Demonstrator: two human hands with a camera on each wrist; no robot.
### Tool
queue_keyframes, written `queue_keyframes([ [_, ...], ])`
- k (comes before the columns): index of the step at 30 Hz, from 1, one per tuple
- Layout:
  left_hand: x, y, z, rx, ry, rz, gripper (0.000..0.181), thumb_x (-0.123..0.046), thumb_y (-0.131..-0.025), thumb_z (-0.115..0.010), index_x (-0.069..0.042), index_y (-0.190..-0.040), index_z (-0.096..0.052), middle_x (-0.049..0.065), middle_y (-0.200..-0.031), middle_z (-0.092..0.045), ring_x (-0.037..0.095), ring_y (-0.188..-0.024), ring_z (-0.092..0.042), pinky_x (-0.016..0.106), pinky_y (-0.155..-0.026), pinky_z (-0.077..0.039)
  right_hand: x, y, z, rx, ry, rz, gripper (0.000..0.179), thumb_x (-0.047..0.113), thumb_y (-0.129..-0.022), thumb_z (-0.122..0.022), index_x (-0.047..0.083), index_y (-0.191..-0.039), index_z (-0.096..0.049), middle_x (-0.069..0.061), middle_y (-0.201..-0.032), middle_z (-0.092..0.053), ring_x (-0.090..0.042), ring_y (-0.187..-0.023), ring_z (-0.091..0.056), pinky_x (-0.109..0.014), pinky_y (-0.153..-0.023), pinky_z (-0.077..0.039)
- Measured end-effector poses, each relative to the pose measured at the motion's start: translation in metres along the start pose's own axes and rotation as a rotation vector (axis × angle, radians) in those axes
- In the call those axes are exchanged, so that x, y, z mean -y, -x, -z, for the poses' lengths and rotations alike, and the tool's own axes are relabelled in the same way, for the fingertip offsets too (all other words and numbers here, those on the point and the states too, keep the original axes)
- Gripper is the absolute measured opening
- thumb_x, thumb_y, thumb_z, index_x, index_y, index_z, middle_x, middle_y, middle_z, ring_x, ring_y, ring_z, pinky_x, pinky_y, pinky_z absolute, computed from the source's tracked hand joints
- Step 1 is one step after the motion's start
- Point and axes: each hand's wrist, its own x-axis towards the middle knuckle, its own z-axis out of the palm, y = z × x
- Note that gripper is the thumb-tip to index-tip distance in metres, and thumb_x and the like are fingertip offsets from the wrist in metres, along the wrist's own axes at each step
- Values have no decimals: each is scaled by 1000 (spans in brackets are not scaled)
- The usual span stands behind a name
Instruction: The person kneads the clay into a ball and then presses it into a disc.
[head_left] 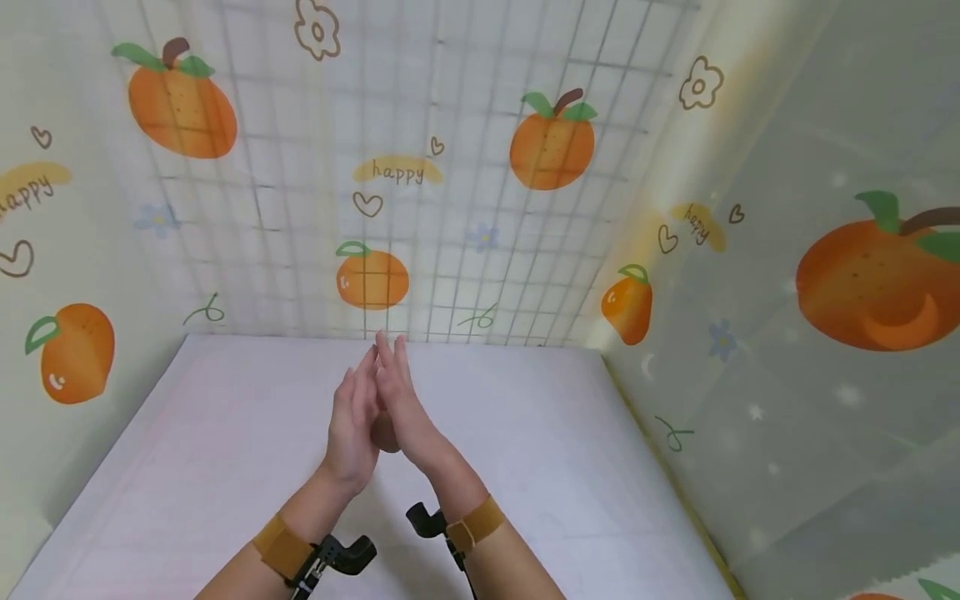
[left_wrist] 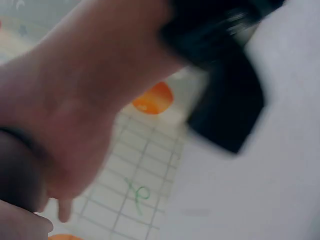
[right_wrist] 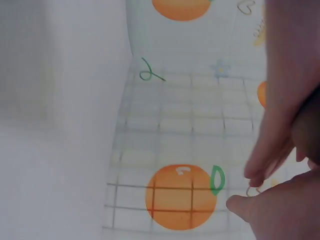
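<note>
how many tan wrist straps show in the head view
2: the left strap, at the wrist of the left hand, and the right strap, at the wrist of the right hand. None seem hidden.

hand [head_left: 354, 425] [head_left: 405, 410]: 2 | brown object [head_left: 386, 435]: 1 | wrist strap [head_left: 283, 546] [head_left: 476, 524]: 2 | black device [head_left: 351, 555] [head_left: 425, 521]: 2 | tabletop [head_left: 555, 467]: 1

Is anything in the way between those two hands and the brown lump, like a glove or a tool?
Nothing visible is. The brown lump sits between the palms of the left hand and right hand, both bare, apparently touching it; the palms hide part of it.
</note>
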Motion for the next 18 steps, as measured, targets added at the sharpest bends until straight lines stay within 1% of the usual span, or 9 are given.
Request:
queue_keyframes([
  [3,-3,-4,5,-5,-2,10,78,-71,-107,-12,-32,-174,-4,-24,-178,-8,10,-165,-5,60,-132,1,2,9,-6,31,-29,19,70,84,-101,-23,61,-165,-7,27,-175,19,-20,-167,14,-81,-124,-1],
  [5,-2,-5,9,-5,8,45,78,-74,-106,-11,-35,-174,-5,-29,-168,-30,5,-154,-29,45,-127,-24,7,15,-11,40,-36,37,72,84,-101,-22,60,-166,-6,27,-175,18,-19,-167,13,-81,-124,-1],
  [7,2,-4,10,5,38,74,77,-74,-106,-10,-35,-173,-10,-26,-133,-62,0,-114,-58,28,-95,-47,13,19,-13,42,-30,60,73,84,-100,-21,59,-167,-6,26,-175,18,-20,-167,12,-81,-123,-1],
  [8,4,-3,10,11,54,79,77,-74,-107,-10,-32,-171,-16,-24,-108,-68,0,-87,-59,22,-73,-46,16,20,-14,39,-17,73,73,85,-100,-20,59,-166,-7,26,-176,18,-20,-168,11,-81,-124,-1],
  [9,7,-3,9,11,63,78,76,-74,-107,-10,-29,-167,-26,-22,-85,-64,2,-67,-52,21,-58,-37,19,20,-13,34,-5,81,74,86,-99,-20,59,-166,-7,26,-175,18,-21,-168,10,-81,-124,-2],
  [11,12,0,6,9,64,63,71,-71,-108,-10,-26,-154,-41,-15,-64,-49,7,-54,-41,23,-51,-35,23,16,-11,25,17,99,76,89,-97,-20,59,-166,-9,26,-175,18,-22,-168,9,-79,-125,-3],
  [13,14,3,2,1,40,51,69,-70,-109,-9,-26,-147,-46,-16,-76,-56,8,-73,-52,25,-69,-44,23,11,-8,11,30,101,77,91,-96,-21,59,-166,-11,28,-175,18,-22,-168,8,-77,-127,-5],
  [15,14,4,-1,-12,14,49,70,-69,-109,-9,-29,-153,-45,-18,-110,-66,7,-111,-56,35,-100,-44,18,6,-5,-5,24,91,76,91,-96,-22,60,-165,-13,30,-174,18,-21,-168,8,-76,-127,-6],
  [18,9,5,-3,-22,-2,49,71,-70,-108,-11,-38,-170,-24,-22,-163,-42,12,-157,-27,55,-129,-17,7,2,-2,-24,16,58,72,87,-99,-22,60,-165,-13,29,-175,18,-21,-168,8,-76,-128,-5],
])
